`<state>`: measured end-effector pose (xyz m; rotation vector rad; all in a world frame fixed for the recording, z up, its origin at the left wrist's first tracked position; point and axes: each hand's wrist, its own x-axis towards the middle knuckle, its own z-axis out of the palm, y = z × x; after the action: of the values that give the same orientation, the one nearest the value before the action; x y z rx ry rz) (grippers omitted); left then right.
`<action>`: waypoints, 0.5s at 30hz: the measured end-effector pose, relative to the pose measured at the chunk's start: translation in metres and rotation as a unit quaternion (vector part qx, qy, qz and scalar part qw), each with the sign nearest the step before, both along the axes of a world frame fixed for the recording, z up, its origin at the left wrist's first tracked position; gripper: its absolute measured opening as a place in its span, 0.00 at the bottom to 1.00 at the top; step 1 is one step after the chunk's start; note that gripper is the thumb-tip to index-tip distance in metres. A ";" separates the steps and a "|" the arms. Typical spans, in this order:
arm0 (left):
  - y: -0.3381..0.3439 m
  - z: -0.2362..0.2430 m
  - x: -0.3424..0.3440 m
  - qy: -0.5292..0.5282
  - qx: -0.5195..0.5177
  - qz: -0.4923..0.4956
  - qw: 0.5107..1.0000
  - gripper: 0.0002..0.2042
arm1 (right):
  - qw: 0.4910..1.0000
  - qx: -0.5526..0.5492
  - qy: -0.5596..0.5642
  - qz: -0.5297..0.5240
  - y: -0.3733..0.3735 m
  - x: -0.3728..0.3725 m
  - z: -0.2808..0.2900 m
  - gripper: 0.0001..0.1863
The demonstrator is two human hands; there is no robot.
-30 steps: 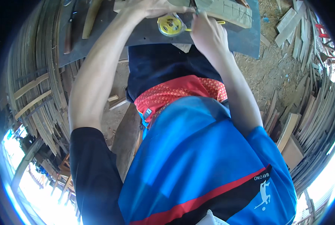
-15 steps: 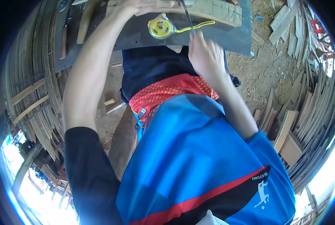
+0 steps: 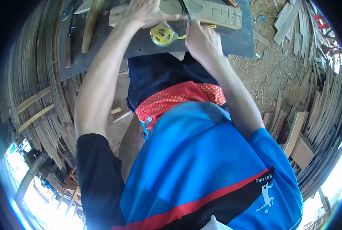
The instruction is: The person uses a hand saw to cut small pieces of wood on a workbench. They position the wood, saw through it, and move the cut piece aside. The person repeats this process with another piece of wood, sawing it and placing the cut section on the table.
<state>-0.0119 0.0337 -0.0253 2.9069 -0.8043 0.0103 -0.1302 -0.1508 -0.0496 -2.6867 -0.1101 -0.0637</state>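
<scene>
On the dark worktable (image 3: pixel 128 44) lies a pale, curved wooden piece (image 3: pixel 217 15) with pencil-like lines on it. My left hand (image 3: pixel 145 12) holds the wooden piece down near its left part, its thumb stretched toward a dark, narrow tool (image 3: pixel 184 8). My right hand (image 3: pixel 203 37) is closed around the near end of that tool, whose long thin body runs up across the wood; its far end is out of view. Between my hands and nearer to me sits a yellow tape measure (image 3: pixel 162 35) with a clear case, its yellow strap partly behind my right hand.
On the table's left lie a wooden strip (image 3: pixel 91 28) and a tool with a brown handle (image 3: pixel 68 51). Long boards are stacked at the left (image 3: pixel 40 50) and right (image 3: pixel 328 115). Sawdust and scraps cover the ground (image 3: pixel 268 73), and a red object (image 3: pixel 320 22) shows far right.
My right hand has moved away from my body and slightly left with the tool, now covering part of the tape measure's strap. My left hand stays at the wood; the view has shifted slightly.
</scene>
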 end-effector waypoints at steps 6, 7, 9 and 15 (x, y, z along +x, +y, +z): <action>-0.006 0.000 -0.005 0.013 0.004 -0.021 1.000 0.59 | 0.992 -0.065 0.107 -0.001 -0.014 -0.047 0.013 0.12; -0.006 -0.002 -0.002 -0.001 0.007 -0.011 1.000 0.59 | 0.995 -0.050 0.084 0.004 -0.013 -0.040 0.012 0.12; -0.005 -0.009 0.001 -0.019 0.009 0.003 1.000 0.59 | 0.998 -0.023 0.050 0.008 -0.006 -0.021 0.000 0.12; 0.003 0.001 0.003 0.044 0.036 0.065 0.996 0.59 | 0.998 -0.046 -0.012 0.029 -0.007 -0.025 0.003 0.13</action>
<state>-0.0086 0.0364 -0.0239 2.9974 -0.6125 -0.1350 -0.1553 -0.1579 -0.0462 -2.7722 -0.2032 -0.0745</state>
